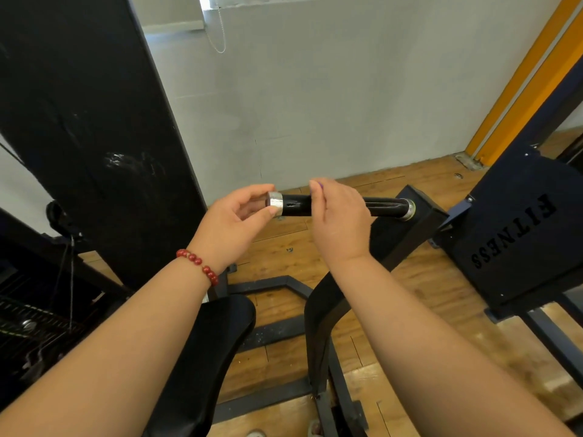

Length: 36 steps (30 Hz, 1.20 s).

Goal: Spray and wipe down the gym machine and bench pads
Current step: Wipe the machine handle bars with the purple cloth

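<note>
One short black cylindrical handle bar (296, 205) sits in the middle of the scene, above the brown wooden plank floor (419, 279). Its long axis runs left to right and almost level. The free end points left and the right end is fixed into a square black metal bracket (424, 212) on the machine's curved arm. The bar carries two silver metal rings: one end cap (275, 201) at the free left tip and one collar (409, 209) at the bracket. Two bare hands are at the bar. The left hand (239, 222) pinches the silver cap, its fingers (273, 211) curled round the cap from above and below, and one bracelet of round red beads (198, 263) circles its wrist. The right hand (339, 222) covers the bar's middle with its back toward the camera. Its fingers are hidden on the far side, so I cannot tell whether they close round the bar. One tall black padded back panel (79, 137) rises at the left, and one black padded seat (208, 348) lies near, below the forearms. At the right, one black metal plate lettered FITNESS (520, 234) stands before the grey wall (315, 105).
</note>
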Available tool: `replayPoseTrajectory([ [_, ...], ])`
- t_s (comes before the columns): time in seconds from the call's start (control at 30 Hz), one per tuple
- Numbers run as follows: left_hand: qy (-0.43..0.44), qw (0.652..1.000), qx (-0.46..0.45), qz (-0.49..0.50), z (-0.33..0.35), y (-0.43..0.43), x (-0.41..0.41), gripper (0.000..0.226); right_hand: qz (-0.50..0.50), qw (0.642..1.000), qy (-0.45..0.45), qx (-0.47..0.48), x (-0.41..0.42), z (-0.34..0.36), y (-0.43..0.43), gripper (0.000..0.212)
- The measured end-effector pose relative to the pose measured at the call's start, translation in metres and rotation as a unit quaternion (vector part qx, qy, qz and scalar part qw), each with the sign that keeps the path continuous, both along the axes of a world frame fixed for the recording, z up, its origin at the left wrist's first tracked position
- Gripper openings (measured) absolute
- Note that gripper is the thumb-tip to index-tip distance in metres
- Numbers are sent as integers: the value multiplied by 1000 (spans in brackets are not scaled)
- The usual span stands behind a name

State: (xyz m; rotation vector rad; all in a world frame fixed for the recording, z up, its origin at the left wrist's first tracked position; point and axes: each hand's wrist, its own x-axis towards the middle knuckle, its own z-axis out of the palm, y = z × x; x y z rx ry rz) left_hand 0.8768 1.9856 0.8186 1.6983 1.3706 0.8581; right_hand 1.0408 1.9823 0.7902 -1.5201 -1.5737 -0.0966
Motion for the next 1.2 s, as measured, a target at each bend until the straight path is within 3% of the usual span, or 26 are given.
replayPoseTrajectory([
  [0.17,-8,1000,-5,1,-2,0,-2,36,117,983,-140,36,28,-10,1,39],
  [0.3,-6,1000,-5,-7,-3,2,-4,38,53,996,-76,5,19,-4,0,42],
  [0.4,-11,1000,1,-10,-5,2,-4,39,66,996,-36,-42,-19,10,6,42],
  [0.6,-26,1000,1,-14,-7,1,-6,40,169,981,-99,-5,12,-1,-5,42],
  [0.8,-66,998,-2,-24,-8,0,-6,41,111,990,-82,32,-27,8,8,41],
  [0.93,-77,996,0,-34,-8,0,-13,42,153,985,-72,21,-17,4,-4,40],
  [1.0,-91,995,-7,-28,-7,-1,-17,44,168,986,-16,-12,-11,8,-14,38],
  [1.07,-107,994,-19,-33,-4,-4,-20,50,157,981,103,-57,-15,20,-21,33],
  [1.2,-138,988,-13,-62,10,-8,-23,57,182,905,351,-156,-42,52,-21,32],
])
